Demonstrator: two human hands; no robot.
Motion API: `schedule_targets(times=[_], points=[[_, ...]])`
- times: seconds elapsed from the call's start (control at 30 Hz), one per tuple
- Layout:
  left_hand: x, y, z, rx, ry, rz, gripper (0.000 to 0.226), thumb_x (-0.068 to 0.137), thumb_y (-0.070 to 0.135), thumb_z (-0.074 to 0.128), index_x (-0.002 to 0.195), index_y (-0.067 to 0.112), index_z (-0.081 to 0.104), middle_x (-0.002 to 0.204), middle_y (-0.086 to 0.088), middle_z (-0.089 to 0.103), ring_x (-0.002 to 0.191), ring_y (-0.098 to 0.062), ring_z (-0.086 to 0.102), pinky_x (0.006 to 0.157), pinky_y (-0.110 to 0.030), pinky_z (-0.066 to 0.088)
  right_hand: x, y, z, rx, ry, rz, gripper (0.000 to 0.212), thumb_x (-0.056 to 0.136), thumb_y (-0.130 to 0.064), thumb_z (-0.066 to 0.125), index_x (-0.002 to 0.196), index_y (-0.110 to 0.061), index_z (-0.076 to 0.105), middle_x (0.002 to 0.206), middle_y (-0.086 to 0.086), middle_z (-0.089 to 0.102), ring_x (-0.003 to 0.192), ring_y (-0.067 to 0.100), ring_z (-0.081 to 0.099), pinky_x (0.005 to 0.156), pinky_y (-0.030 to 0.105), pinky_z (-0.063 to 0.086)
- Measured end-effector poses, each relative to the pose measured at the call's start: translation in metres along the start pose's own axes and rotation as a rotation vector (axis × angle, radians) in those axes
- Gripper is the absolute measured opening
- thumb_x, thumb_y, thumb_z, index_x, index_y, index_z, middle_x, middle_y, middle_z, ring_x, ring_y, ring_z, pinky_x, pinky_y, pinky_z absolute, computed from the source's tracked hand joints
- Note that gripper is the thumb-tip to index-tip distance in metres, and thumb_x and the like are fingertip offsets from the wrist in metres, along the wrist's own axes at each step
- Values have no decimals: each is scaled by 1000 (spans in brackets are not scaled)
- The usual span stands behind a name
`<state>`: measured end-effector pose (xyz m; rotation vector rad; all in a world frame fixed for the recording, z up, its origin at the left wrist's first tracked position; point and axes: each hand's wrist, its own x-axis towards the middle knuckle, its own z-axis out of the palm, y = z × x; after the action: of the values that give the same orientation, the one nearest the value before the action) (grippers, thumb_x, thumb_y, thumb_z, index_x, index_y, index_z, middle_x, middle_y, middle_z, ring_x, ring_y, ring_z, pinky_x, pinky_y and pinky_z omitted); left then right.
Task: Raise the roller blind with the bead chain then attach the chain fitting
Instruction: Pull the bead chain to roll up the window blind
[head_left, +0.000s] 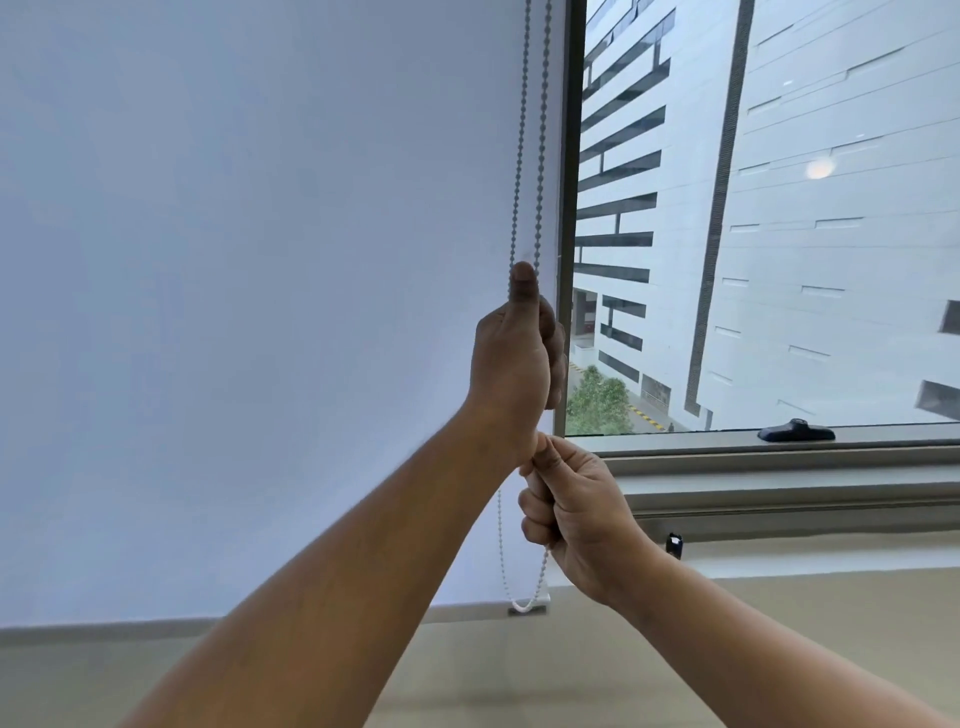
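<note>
Hands x2: left hand, right hand. Roller blind x1. Bead chain x1: one loop, 2 strands side by side. Window handle x1, dark. Small black item by the sill x1, can't tell what. Outside: tree clump x1. Round light reflection in glass x1.

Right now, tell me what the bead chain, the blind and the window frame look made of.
Bead chain: likely plastic, small matte white beads. Blind: seemingly fabric, flat, matte, glowing with daylight. Window frame: probably metal, dull grey with straight sharp edges.
</note>
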<state>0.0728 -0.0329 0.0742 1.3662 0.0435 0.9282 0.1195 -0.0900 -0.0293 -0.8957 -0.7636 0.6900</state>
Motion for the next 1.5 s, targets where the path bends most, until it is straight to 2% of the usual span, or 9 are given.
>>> schedule_targets(times=[0.2, 0.47, 0.57, 0.63, 0.77, 1.0, 1.13, 1.3, 1.5], points=[[-10, -25, -5, 7, 12, 62, 67, 103, 48, 33, 40, 26, 34, 36, 9, 27, 28, -6, 21, 36, -10, 22, -8, 21, -8, -65, 25, -15, 32, 84, -39, 59, 58, -20, 55, 41, -11, 24, 35, 6, 19, 36, 17, 21], [-44, -86, -25, 112, 57, -71, 59, 101, 48, 39, 48, 23, 31, 46, -1, 24, 35, -10, 18, 38, -16, 17, -31, 55, -48, -466, 8, 163, 39, 80, -50, 57, 58, -19, 62, 42, 1, 36, 34, 10, 26, 39, 18, 26], [-49, -90, -28, 114, 75, -73, 57, 96, 54, 43, 48, 23, 32, 46, -1, 25, 36, -11, 19, 39, -18, 18, -23, 42, -58, -633, -68, 253, 40, 97, -37, 52, 71, -11, 68, 59, 6, 57, 43, 9, 45, 46, 18, 36], [-50, -90, -30, 126, 82, -61, 57, 89, 60, 44, 48, 22, 33, 44, 0, 26, 36, -12, 22, 39, -19, 21, -12, 20, -58, -676, -54, 232, 35, 100, -30, 50, 75, -16, 69, 68, 3, 68, 55, 10, 59, 53, 19, 42], [-51, -92, -27, 108, 77, -68, 60, 95, 54, 41, 43, 24, 42, 42, 7, 29, 36, -8, 24, 37, -17, 22, 20, -37, -42, -477, 59, 183, 27, 100, -31, 49, 93, -12, 67, 74, 2, 71, 66, 15, 68, 69, 33, 51], [-53, -96, -18, 183, 49, -74, 58, 87, 65, 40, 52, 19, 39, 46, -2, 33, 37, -11, 28, 39, -23, 27, 50, -103, 12, -67, -117, 124, 47, 96, -55, 43, 105, -13, 62, 81, 4, 74, 71, 21, 71, 57, 29, 52], [-53, -97, -18, 174, 64, -62, 58, 86, 66, 39, 53, 19, 35, 43, 1, 30, 36, -11, 26, 40, -24, 25, 56, -105, 25, 29, -146, 105, 41, 94, -54, 48, 88, -17, 65, 75, -1, 70, 63, 15, 65, 50, 23, 45], [-50, -98, -23, 180, 60, -63, 58, 98, 54, 39, 49, 24, 30, 42, 5, 28, 37, -10, 23, 38, -22, 22, 61, -97, 26, 146, -103, -4, 39, 94, -49, 52, 67, -22, 58, 52, -9, 39, 42, 6, 25, 39, 19, 17], [-53, -115, -28, 192, 8, -76, 57, 98, 55, 40, 52, 24, 27, 45, 6, 25, 41, -11, 19, 39, -22, 19, 59, -79, 16, 211, -82, -80, 41, 91, -45, 55, 56, -24, 54, 44, -10, 39, 35, 3, 20, 31, 17, 15]])
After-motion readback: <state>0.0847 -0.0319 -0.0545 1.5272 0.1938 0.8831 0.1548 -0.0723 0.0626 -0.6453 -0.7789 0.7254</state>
